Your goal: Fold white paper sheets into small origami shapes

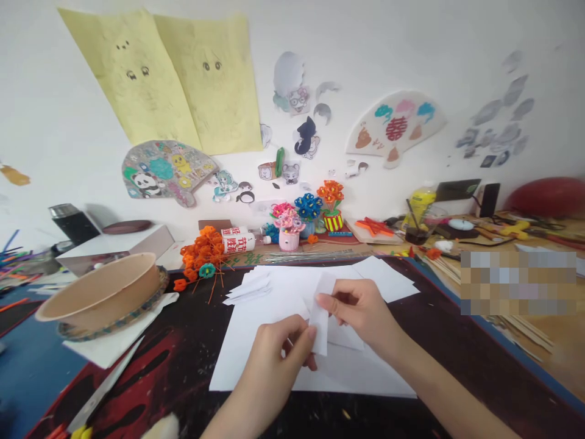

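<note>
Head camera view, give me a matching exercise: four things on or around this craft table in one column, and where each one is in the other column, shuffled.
1. paper slip
2. brown bowl
3. yellow sheets
4. white bottles

A. hanging on the wall
B. lying on their sides beside the orange flowers
C. pinched between the left hand and the right hand
D. tilted, at the left of the table

Pairs: 1-C, 2-D, 3-A, 4-B

Left hand (274,360) and right hand (361,311) are bare, seemingly short-nailed.
</note>
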`<state>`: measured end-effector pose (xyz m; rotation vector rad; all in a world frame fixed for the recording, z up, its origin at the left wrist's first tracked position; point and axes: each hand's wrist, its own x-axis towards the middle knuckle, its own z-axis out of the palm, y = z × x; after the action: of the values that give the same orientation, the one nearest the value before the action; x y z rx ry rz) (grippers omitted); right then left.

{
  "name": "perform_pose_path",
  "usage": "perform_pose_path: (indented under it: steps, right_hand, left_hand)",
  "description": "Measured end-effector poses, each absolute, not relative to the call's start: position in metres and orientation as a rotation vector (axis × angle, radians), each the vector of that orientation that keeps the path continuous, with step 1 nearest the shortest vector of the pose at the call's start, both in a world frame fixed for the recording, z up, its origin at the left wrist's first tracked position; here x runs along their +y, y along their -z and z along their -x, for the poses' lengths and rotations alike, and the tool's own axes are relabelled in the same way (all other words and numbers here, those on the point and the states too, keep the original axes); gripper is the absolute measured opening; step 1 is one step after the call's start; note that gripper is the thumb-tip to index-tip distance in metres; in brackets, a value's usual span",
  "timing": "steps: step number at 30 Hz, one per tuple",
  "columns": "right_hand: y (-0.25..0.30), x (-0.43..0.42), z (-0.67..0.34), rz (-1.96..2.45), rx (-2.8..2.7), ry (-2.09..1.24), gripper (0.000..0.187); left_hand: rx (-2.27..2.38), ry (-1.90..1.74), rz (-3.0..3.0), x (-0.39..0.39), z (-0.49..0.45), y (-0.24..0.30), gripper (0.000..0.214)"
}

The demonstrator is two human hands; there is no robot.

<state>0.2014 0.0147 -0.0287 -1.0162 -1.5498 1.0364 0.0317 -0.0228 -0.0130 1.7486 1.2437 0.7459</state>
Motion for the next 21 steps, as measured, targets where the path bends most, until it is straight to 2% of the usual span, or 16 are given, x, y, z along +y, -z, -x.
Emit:
perform_pose_path:
  steps: [8,13,21]
  right_hand:
    - [0.027,0.017,-0.204,1.045,-1.508,-1.018,0.043]
    - [0.027,0.018,-0.206,1.046,-1.492,-0.972,0.044]
    - [0.024,0.018,-0.206,1.052,-1.604,-1.091,0.044]
  left_hand:
    - [1.287,-0.77,-1.802,-0.027,-0.032,0.015,0.039]
    - [1.279,-0.77,-1.851,-0.028,-0.033,0.015,0.033]
    - [1.206,-0.664,-1.857,-0.019,-0.019,0.009,0.032]
